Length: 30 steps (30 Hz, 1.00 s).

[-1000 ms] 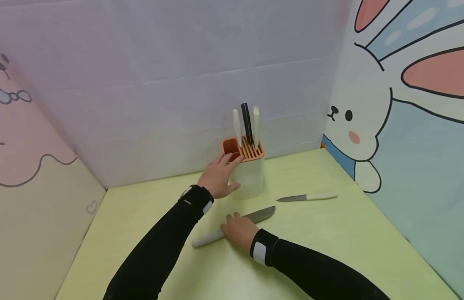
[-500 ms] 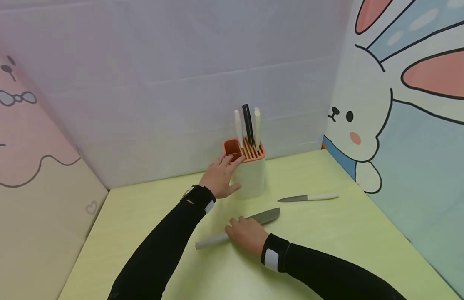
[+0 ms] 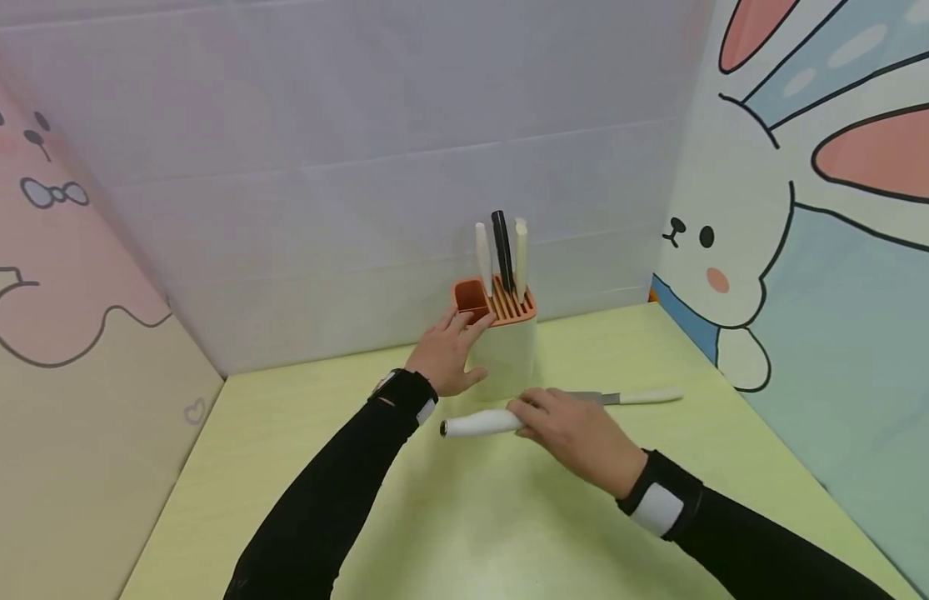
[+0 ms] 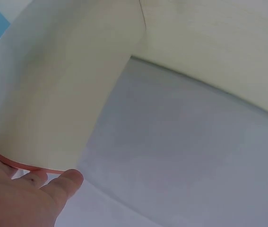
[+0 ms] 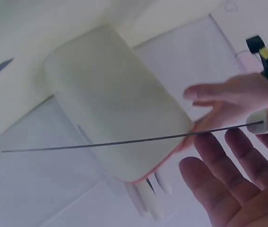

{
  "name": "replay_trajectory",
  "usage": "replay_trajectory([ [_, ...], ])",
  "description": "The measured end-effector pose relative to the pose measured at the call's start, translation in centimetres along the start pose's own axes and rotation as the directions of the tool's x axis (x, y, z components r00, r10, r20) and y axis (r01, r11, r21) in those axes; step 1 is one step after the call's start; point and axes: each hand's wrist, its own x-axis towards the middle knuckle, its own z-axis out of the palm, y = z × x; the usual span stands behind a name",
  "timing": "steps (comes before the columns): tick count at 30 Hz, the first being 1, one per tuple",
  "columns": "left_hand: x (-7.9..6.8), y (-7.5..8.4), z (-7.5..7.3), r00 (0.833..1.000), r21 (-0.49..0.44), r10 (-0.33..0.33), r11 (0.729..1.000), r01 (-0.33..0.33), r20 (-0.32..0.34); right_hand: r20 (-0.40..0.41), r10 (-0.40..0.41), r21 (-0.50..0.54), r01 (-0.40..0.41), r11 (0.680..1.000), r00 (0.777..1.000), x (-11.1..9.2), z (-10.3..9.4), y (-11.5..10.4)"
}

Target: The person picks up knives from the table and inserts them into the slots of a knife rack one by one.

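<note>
My left hand (image 3: 445, 358) rests with extended fingers on the orange rim of a pale knife block (image 3: 505, 358), at the side with the wide compartment. In the left wrist view its fingers (image 4: 63, 187) lie along that rim. My right hand (image 3: 580, 437) holds a large knife by its white handle (image 3: 479, 423), raised above the table in front of the block. Seen edge-on in the right wrist view, the blade (image 5: 124, 142) crosses in front of the block. In the head view the hand hides most of that blade.
A smaller knife with a white handle (image 3: 651, 397) lies on the yellow-green table (image 3: 464, 533) right of the block, its blade partly hidden. In the block's slots stand a white-handled knife (image 3: 483, 258), a black-handled knife (image 3: 501, 250) and a cream-handled knife (image 3: 521, 258). Walls stand behind and beside the table.
My right hand has lifted the large knife off the table and moved it up and to the right, nearer the block. The left hand stays on the rim.
</note>
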Motion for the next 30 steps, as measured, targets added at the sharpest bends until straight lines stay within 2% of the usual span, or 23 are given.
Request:
replay_trajectory([
  [5, 0.4, -0.1, 0.3, 1.0, 0.02, -0.006, 1.0, 0.006, -0.004, -0.137, 0.038, 0.006, -0.038, 0.999, 0.99, 1.5, -3.1, 2.6],
  [10, 0.6, -0.1, 0.6, 1.0, 0.006, -0.013, 1.0, 0.013, -0.002, -0.26, 0.081, 0.042, -0.073, 0.996, 0.962, 3.1, -5.5, 4.8],
  [14, 0.6, 0.2, 0.6, 1.0, -0.02, -0.018, 1.0, 0.018, -0.001, -0.312, 0.151, 0.066, -0.137, 0.988, 0.938, 4.2, -7.0, 6.2],
  [17, 0.5, 0.3, 0.5, 1.0, -0.025, -0.019, 1.0, 0.019, 0.0, -0.359, 0.216, 0.119, -0.185, 0.975, 0.908, 5.3, -7.9, 7.1],
  [20, 0.6, 0.3, 0.4, 1.0, -0.03, -0.015, 0.999, 0.015, -0.007, -0.412, 0.293, 0.208, -0.224, 0.952, 0.863, 6.6, -8.5, 8.0],
  [23, 0.6, 0.3, 0.4, 1.0, -0.025, -0.012, 1.0, 0.011, -0.02, -0.466, 0.344, 0.288, -0.228, 0.93, 0.815, 8.2, -8.6, 8.8],
  [26, 0.7, 0.2, 0.6, 1.0, -0.018, -0.012, 1.0, 0.012, -0.028, -0.513, 0.356, 0.322, -0.21, 0.923, 0.781, 9.9, -8.4, 9.4],
  [30, 0.5, 0.1, 1.0, 0.999, -0.012, -0.014, 1.0, 0.014, -0.033, -0.56, 0.337, 0.324, -0.174, 0.93, 0.757, 11.9, -7.6, 9.6],
])
